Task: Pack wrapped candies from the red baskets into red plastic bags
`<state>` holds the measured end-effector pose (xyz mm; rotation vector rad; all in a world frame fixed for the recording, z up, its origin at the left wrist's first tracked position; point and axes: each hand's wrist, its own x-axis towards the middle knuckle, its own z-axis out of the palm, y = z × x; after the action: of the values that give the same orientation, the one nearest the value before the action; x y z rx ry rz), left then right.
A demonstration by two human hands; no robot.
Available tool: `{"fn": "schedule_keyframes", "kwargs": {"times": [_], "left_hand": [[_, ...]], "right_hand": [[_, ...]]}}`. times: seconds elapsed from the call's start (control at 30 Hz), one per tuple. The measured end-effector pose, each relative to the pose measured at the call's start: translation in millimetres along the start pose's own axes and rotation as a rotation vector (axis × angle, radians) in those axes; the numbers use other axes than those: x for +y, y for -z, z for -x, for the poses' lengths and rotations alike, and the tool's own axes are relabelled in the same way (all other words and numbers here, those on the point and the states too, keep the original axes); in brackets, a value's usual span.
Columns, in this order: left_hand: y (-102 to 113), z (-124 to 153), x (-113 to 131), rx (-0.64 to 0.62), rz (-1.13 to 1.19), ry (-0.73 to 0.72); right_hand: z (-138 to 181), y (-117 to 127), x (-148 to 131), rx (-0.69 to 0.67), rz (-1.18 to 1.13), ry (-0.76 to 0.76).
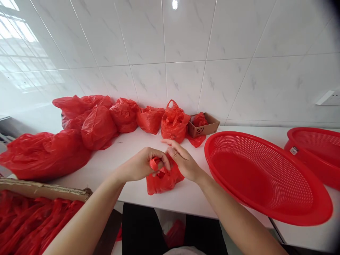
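Observation:
A small red plastic bag [162, 185] rests near the front edge of the white table [135, 189], partly hidden by my hands. My left hand [145, 163] is closed on this bag, with a twisted red loop of it showing between thumb and fingers. Over the bag's right side, my right hand [184, 161] is open, its fingers stretched out toward the left. Whether my right fingertips touch the bag, I cannot tell.
Filled red bags [99, 127] line the tiled wall [148, 81]. A cardboard box [211, 125] with a red bag inside stands beside them. Large red baskets [244, 170] occupy the right. At lower left is a carton [47, 189] of red bags.

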<state>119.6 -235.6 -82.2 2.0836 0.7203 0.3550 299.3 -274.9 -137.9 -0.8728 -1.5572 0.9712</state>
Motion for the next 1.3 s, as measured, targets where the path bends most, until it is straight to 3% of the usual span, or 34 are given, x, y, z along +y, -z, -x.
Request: {"fn": "schedule_keyframes", "kwargs": {"times": [0.17,0.27,0.4,0.53,0.63,0.8,0.93,1.03,1.17,1.3], "left_hand": [[-27,-9,-19,0.542,-0.317,-0.116],[-37,-8,-29,0.675,-0.279,-0.239],[-43,0,-36,0.637,-0.278,-0.276],[-48,13,-56,0.609,-0.226,-0.107],[-57,31,-88,0.731,-0.104,0.082],[-78,52,-128,0.807,0.038,0.256],[-87,31,-127,0.934,-0.08,0.232],[-87,3,-129,0.938,-0.157,0.21],[-84,-29,-143,0.849,-0.24,0.291],[-74,-45,-154,0.681,-0.354,0.391]], "right_hand": [[-2,-11,24,0.01,-0.166,-0.065],[0,-7,24,-0.06,-0.288,-0.14],[4,-4,20,-0.124,-0.35,-0.212],[-1,-1,30,0.07,0.013,-0.129],[-13,14,60,0.272,0.395,-0.229],[-20,33,117,0.34,0.537,-0.445],[-11,21,118,0.359,0.617,-0.467],[-6,3,103,0.347,0.677,-0.416],[-4,-16,103,0.244,0.779,-0.341],[-6,-2,124,0.18,0.758,-0.378]]}}
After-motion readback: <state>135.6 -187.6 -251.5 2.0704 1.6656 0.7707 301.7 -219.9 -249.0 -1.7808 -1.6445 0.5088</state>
